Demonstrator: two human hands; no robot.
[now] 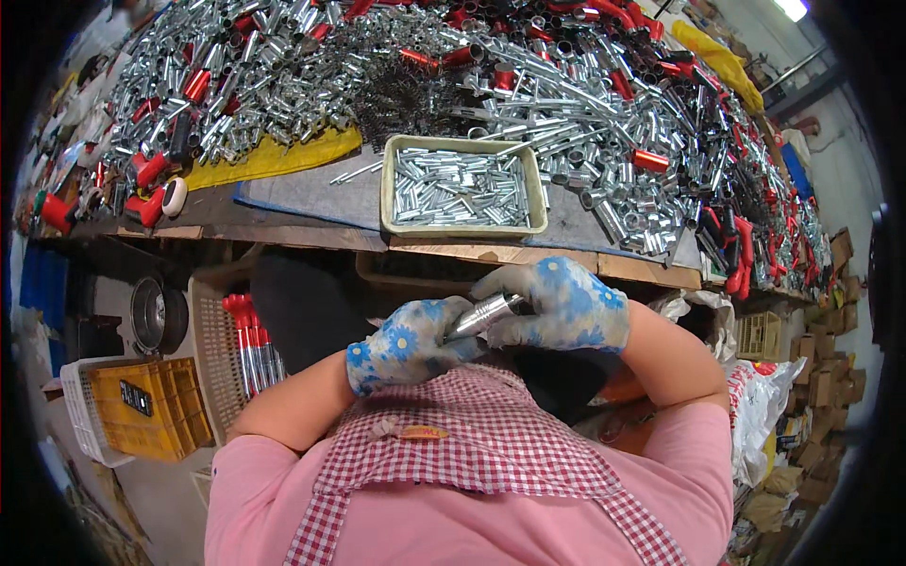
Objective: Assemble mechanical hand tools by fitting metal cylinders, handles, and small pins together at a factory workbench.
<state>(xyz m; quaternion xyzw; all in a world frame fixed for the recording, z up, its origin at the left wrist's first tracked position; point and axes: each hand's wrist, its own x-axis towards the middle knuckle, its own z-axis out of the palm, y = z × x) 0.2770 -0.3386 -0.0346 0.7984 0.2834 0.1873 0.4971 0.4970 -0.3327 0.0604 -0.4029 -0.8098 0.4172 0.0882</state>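
Holding a shiny metal tube (484, 316) just below the frame's centre looks like your current step – some two-handed fitting or checking, though your fingers hide too much to say which. Your left hand (415, 340) is clamped round its lower-left end, and your right hand (557, 307) curls its fingers and thumb about the upper-right end. Next move probably calls for a firm left hold while the right fingers work that end. Pose-wise, elbows flare out, wrists angle inward and the gloves nearly meet by your checkered apron (453, 424) – below the tray (462, 227) of metal rods (462, 184).
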